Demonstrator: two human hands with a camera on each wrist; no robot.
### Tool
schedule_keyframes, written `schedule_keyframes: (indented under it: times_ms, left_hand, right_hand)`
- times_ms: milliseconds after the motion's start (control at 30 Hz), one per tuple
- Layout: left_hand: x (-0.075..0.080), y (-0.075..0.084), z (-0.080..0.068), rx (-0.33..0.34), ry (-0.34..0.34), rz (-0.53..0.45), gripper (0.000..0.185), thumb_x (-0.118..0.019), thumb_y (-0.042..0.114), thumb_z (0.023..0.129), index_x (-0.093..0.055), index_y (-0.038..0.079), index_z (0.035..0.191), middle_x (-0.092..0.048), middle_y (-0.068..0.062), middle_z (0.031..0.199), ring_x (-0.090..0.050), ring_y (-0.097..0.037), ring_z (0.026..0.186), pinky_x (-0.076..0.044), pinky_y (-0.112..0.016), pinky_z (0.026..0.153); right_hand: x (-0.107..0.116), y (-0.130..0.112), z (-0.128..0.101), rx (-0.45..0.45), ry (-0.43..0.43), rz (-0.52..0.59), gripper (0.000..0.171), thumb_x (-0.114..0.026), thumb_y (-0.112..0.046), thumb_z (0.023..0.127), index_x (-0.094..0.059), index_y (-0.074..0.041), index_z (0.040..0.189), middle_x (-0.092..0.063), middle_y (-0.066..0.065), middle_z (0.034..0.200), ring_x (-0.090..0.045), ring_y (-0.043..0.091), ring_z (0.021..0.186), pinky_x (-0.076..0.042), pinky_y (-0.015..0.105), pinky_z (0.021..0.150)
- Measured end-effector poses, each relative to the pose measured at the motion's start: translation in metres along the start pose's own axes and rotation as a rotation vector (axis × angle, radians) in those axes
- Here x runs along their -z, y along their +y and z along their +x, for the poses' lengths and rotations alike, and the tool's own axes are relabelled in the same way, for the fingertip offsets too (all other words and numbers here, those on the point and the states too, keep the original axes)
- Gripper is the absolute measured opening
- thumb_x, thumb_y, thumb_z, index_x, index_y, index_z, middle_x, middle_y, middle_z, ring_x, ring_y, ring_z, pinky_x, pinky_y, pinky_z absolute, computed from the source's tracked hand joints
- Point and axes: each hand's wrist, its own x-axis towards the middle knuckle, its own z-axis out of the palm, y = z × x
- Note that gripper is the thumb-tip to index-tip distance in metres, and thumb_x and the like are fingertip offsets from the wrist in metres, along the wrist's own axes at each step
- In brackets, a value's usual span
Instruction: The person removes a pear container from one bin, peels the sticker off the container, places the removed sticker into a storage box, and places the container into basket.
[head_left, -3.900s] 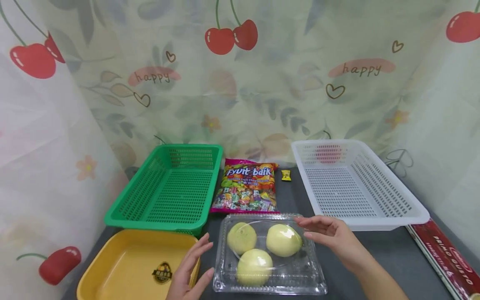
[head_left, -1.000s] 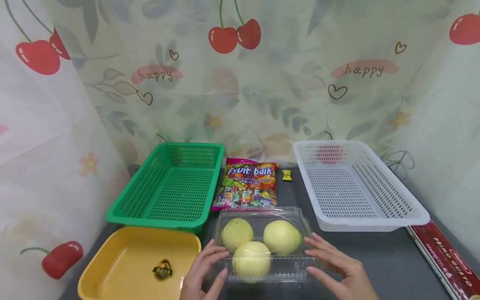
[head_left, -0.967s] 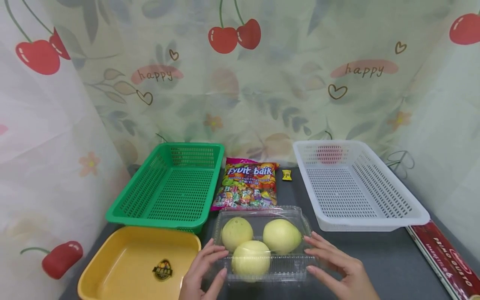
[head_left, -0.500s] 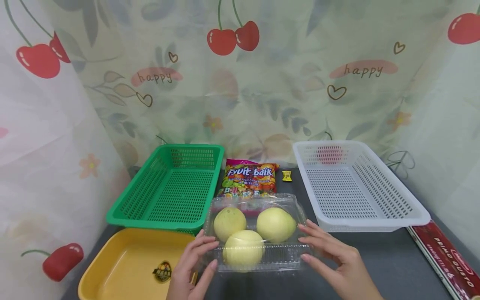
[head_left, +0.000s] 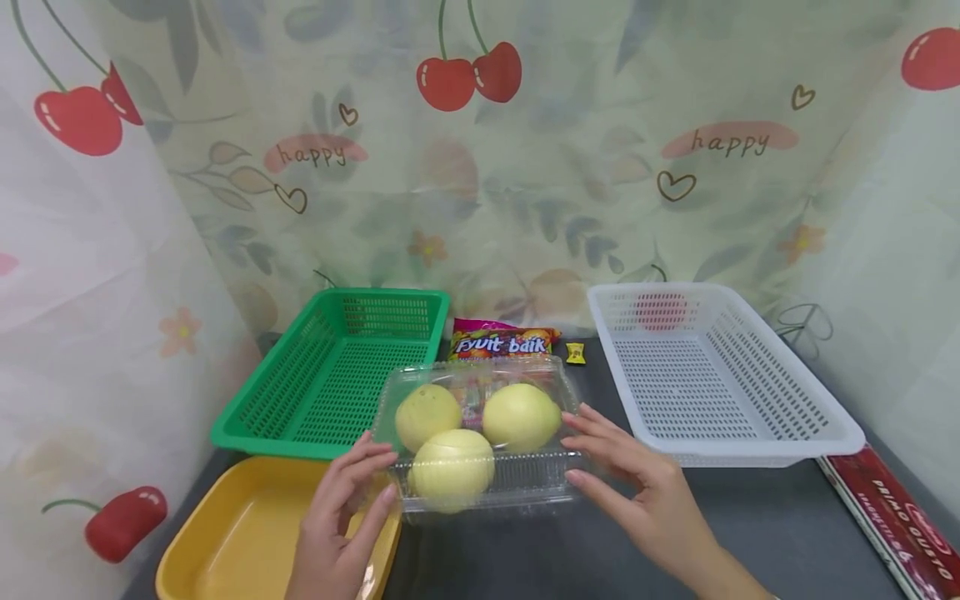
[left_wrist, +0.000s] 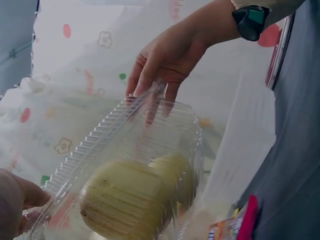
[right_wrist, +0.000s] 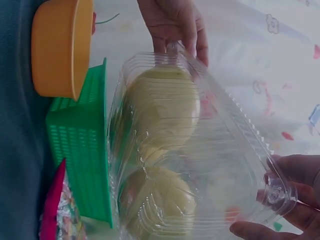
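A clear plastic clamshell box (head_left: pixel 480 433) with three pale yellow-green round fruits (head_left: pixel 450 469) hangs closed above the dark table, held between both hands. My left hand (head_left: pixel 360 483) grips its left front edge, thumb on top and fingers below. My right hand (head_left: pixel 600 458) holds the right edge. In the left wrist view the box (left_wrist: pixel 140 165) fills the middle, with the right hand (left_wrist: pixel 165 55) on its far rim. The right wrist view shows the box (right_wrist: pixel 190 150), the left hand (right_wrist: pixel 175 25) at its far end, and my right fingers (right_wrist: pixel 295 200) pinching the near rim.
A green basket (head_left: pixel 337 375) stands at the back left and a white basket (head_left: pixel 712 375) at the back right. A yellow tray (head_left: pixel 247 533) lies front left. A candy bag (head_left: pixel 502 342) and a small yellow sweet (head_left: pixel 575 353) lie between the baskets. A red carton (head_left: pixel 892 517) lies along the right edge.
Both hands took hold of the box, lifted it off the table and carried it up, away and leftward. It now hides most of the candy bag.
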Motion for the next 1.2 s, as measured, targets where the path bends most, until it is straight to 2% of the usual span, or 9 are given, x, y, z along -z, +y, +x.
schedule_keyframes:
  times_ms: [133, 267, 367, 500, 600, 667, 900, 1000, 1200]
  left_hand:
    - [0.006, 0.001, 0.006, -0.005, 0.001, 0.002, 0.04, -0.057, -0.022, 0.077, -0.059, -0.003, 0.113, -0.054, -0.006, 0.122, -0.035, -0.007, 0.135, -0.035, -0.014, 0.099]
    - [0.015, 0.003, 0.012, 0.035, -0.003, 0.024, 0.035, -0.056, -0.02, 0.08, -0.059, -0.006, 0.112, -0.054, -0.003, 0.121, -0.035, -0.006, 0.134, -0.035, -0.013, 0.099]
    - [0.024, 0.002, 0.016, 0.09, -0.005, 0.049, 0.031, -0.055, -0.017, 0.083, -0.059, -0.006, 0.112, -0.053, 0.004, 0.121, -0.036, -0.005, 0.134, -0.036, -0.012, 0.098]
    - [0.034, -0.005, 0.023, 0.15, 0.024, 0.041, 0.026, -0.053, -0.014, 0.086, -0.058, -0.01, 0.111, -0.055, 0.005, 0.12, -0.038, -0.011, 0.134, -0.038, -0.013, 0.098]
    - [0.04, -0.012, 0.029, 0.167, 0.074, 0.022, 0.024, -0.053, -0.013, 0.086, -0.059, -0.012, 0.109, -0.056, 0.004, 0.119, -0.041, -0.015, 0.132, -0.04, -0.014, 0.097]
    - [0.045, -0.017, 0.033, 0.154, 0.105, 0.035, 0.022, -0.053, -0.013, 0.086, -0.059, -0.012, 0.108, -0.057, 0.004, 0.118, -0.044, -0.016, 0.13, -0.041, -0.014, 0.096]
    - [0.06, -0.04, 0.049, 0.072, 0.236, 0.06, 0.017, -0.053, -0.013, 0.086, -0.061, -0.015, 0.101, -0.063, 0.002, 0.114, -0.052, -0.012, 0.12, -0.045, -0.011, 0.089]
    - [0.065, -0.049, 0.055, 0.084, 0.279, 0.081, 0.015, -0.055, -0.011, 0.086, -0.061, -0.014, 0.1, -0.064, 0.005, 0.112, -0.054, -0.007, 0.118, -0.046, -0.008, 0.084]
    - [0.074, -0.058, 0.064, 0.168, 0.325, 0.115, 0.012, -0.059, -0.007, 0.086, -0.061, -0.015, 0.096, -0.063, 0.014, 0.105, -0.055, -0.004, 0.111, -0.047, -0.006, 0.078]
  right_hand:
    - [-0.002, -0.004, 0.009, 0.02, -0.002, 0.019, 0.038, -0.069, 0.012, 0.073, -0.066, -0.004, 0.108, -0.061, 0.008, 0.125, -0.044, 0.016, 0.131, -0.046, 0.017, 0.092]
    - [-0.009, -0.006, 0.017, 0.024, -0.005, 0.032, 0.036, -0.07, 0.01, 0.074, -0.067, -0.005, 0.107, -0.062, 0.002, 0.125, -0.045, 0.018, 0.13, -0.046, 0.018, 0.093]
    - [-0.017, -0.006, 0.024, 0.024, -0.002, 0.031, 0.034, -0.071, 0.006, 0.075, -0.068, -0.006, 0.107, -0.062, 0.004, 0.124, -0.045, 0.016, 0.13, -0.047, 0.017, 0.091]
    - [-0.03, -0.006, 0.035, 0.039, 0.012, 0.035, 0.03, -0.07, 0.003, 0.077, -0.068, -0.004, 0.107, -0.063, 0.012, 0.122, -0.045, 0.018, 0.131, -0.047, 0.015, 0.09]
    - [-0.04, -0.004, 0.045, 0.023, 0.011, 0.044, 0.028, -0.07, 0.0, 0.079, -0.068, -0.004, 0.106, -0.063, 0.012, 0.122, -0.045, 0.024, 0.13, -0.047, 0.016, 0.09]
    - [-0.048, -0.002, 0.05, 0.001, 0.005, 0.043, 0.026, -0.07, -0.003, 0.079, -0.069, -0.003, 0.106, -0.063, 0.011, 0.122, -0.045, 0.027, 0.129, -0.047, 0.017, 0.091]
    - [-0.072, 0.005, 0.073, -0.048, -0.05, 0.071, 0.026, -0.069, -0.008, 0.082, -0.068, -0.002, 0.107, -0.062, 0.01, 0.124, -0.043, 0.029, 0.131, -0.049, 0.036, 0.093]
    - [-0.081, 0.008, 0.082, -0.054, -0.081, 0.084, 0.026, -0.068, -0.008, 0.084, -0.068, -0.002, 0.109, -0.061, 0.011, 0.125, -0.041, 0.03, 0.133, -0.05, 0.04, 0.091]
    - [-0.099, 0.016, 0.098, -0.06, -0.121, 0.09, 0.026, -0.067, -0.01, 0.084, -0.068, -0.001, 0.109, -0.062, 0.011, 0.124, -0.041, 0.03, 0.133, -0.053, 0.035, 0.087]
